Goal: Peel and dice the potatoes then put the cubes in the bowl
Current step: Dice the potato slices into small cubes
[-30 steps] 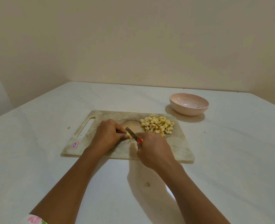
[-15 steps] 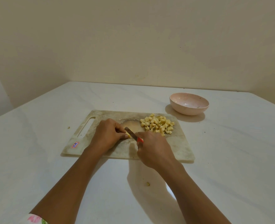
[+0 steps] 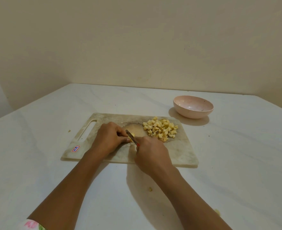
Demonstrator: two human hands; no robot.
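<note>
Red-edged sticker (image 3: 75, 148) on board (image 3: 178, 151) reads "10A"; left hand (image 3: 109, 138) pinches potato (image 3: 133, 134), right hand (image 3: 151, 155) grips knife (image 3: 130, 137).

Pretty sure this is someone's home, a plain kitchen or dining corner, nothing professional. White table (image 3: 236, 171) shoved into a corner of bare cream walls (image 3: 137, 47), a worn, stained cutting board (image 3: 178, 151) with a heap of diced potato (image 3: 160, 130) on it, and a pink speckled bowl (image 3: 191, 113) near its far right corner. The left hand (image 3: 110, 138) pins a potato piece (image 3: 133, 134) while the right hand (image 3: 151, 153) grips a small red-handled knife (image 3: 130, 136). Floral sleeve (image 3: 32, 225) too, very homey.
</note>
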